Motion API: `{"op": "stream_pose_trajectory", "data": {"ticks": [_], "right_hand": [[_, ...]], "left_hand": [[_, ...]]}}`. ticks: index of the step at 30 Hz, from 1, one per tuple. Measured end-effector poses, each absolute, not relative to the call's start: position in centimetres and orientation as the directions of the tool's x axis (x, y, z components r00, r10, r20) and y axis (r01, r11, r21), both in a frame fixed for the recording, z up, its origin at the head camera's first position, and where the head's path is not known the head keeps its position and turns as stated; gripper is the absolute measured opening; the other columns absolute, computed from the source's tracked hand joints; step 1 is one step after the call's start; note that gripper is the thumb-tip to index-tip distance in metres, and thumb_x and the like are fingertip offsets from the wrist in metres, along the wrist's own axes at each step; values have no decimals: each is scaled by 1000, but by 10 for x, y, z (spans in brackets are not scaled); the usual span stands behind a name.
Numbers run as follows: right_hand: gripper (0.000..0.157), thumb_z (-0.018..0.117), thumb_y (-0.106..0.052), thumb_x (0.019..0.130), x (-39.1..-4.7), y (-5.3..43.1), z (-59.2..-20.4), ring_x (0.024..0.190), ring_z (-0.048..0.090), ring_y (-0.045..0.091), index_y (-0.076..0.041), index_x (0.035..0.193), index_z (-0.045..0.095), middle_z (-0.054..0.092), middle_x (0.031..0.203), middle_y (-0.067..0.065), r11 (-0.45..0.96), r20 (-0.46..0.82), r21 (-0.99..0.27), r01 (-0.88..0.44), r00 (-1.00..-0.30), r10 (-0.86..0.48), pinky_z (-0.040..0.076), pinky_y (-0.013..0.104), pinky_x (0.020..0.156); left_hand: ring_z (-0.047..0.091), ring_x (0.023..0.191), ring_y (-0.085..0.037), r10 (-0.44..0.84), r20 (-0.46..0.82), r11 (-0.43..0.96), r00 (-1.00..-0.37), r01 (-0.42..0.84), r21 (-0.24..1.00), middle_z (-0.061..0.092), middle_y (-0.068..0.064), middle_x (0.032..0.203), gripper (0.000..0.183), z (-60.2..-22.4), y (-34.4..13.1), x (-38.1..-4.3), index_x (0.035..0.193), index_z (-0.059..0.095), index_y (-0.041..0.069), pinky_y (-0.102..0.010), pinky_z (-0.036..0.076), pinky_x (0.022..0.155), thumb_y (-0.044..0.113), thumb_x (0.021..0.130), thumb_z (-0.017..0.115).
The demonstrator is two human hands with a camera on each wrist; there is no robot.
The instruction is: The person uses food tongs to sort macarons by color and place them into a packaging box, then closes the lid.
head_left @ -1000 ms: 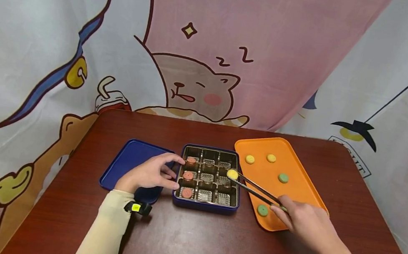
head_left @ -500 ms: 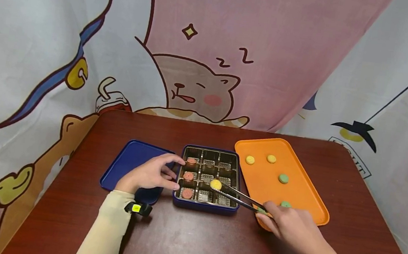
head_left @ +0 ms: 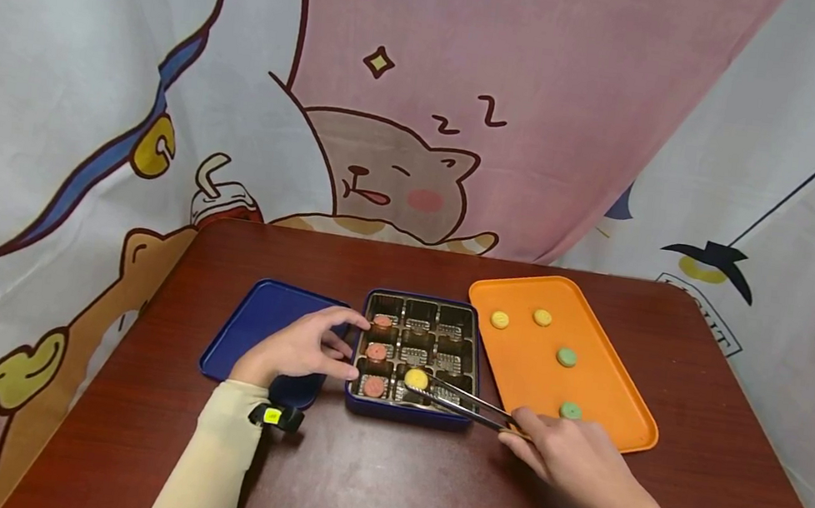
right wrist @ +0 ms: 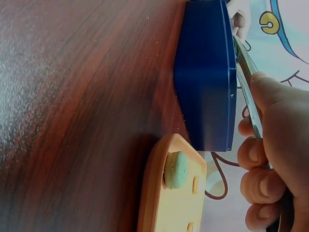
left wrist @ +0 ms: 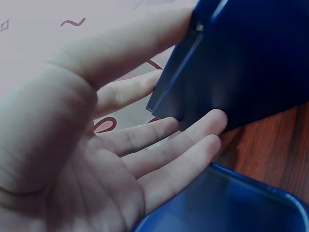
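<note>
Plainly, taking twelve o'clock as the far side of the box (head_left: pixel 400 412), my right hand (head_left: pixel 583 467) sits at four o'clock, its fingers curled round slim metal tongs (head_left: pixel 461 412). Their tips pinch a yellow macaron (head_left: pixel 417 379) at the six o'clock cell; whether it touches the cell floor I cannot tell. I judge it light and brittle, quick to crack or crumble under a hard squeeze, so I would take it by its sides and press only enough to stop the rounded edge slipping. The tongs look stiff and springy, and slick.

My left hand (head_left: pixel 302 347) is at nine o'clock, fingers spread apart, thumb and index at the box's side, which seems rigid enough to brace. Inside, the dark insert (head_left: pixel 400 335) has nine cells, with pink macarons (head_left: pixel 377 353) along its left column, near eight, nine and ten o'clock. Beyond my left hand, the blue lid (head_left: pixel 247 332) lies flat on the counter (head_left: pixel 366 484).

At three o'clock, the orange tray (head_left: pixel 523 368) carries two green macarons (head_left: pixel 571 410), one nearer me, and farther off, towards its ten and eleven, two more yellow ones (head_left: pixel 499 320).
</note>
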State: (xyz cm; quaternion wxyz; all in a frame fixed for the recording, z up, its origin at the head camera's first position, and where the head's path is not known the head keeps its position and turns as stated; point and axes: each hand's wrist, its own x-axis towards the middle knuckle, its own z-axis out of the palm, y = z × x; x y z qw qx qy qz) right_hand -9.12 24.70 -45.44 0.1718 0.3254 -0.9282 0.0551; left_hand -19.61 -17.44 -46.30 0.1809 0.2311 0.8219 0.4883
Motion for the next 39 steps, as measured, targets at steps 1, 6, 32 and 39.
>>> {"op": "stream_pose_trajectory", "data": {"ticks": [1,6,32,39], "right_hand": [[27,71,-50,98,-91,247,-454,54,33,6,-28,88,59,35,62,-26,781,356,11,-624,-728,-587,24,21,42],[28,71,-50,98,-92,246,-453,53,34,4,-25,89,61,36,62,-25,772,359,11,-635,-718,-596,25,21,42],[28,70,-49,100,-93,249,-449,54,36,3,-24,91,61,34,63,-23,773,355,-4,-635,-723,-592,26,21,42],[29,69,-49,100,-95,255,-445,53,36,1,-24,90,59,28,64,-19,786,374,-10,-618,-732,-570,25,22,43]], "left_hand": [[71,110,-26,556,-71,417,-828,204,886,47,-12,156,70,-463,-174,-196,146,57,16,-41,62,92,22,86,91],[71,111,-26,556,-73,420,-828,205,884,46,-11,156,70,-463,-174,-197,147,57,16,-41,61,92,21,85,91],[71,110,-25,556,-79,418,-828,196,887,47,-10,156,72,-463,-174,-197,147,57,14,-42,61,93,24,85,91],[71,111,-27,551,-91,417,-829,180,891,47,-10,156,71,-462,-174,-197,147,57,14,-42,61,93,21,85,91]]}}
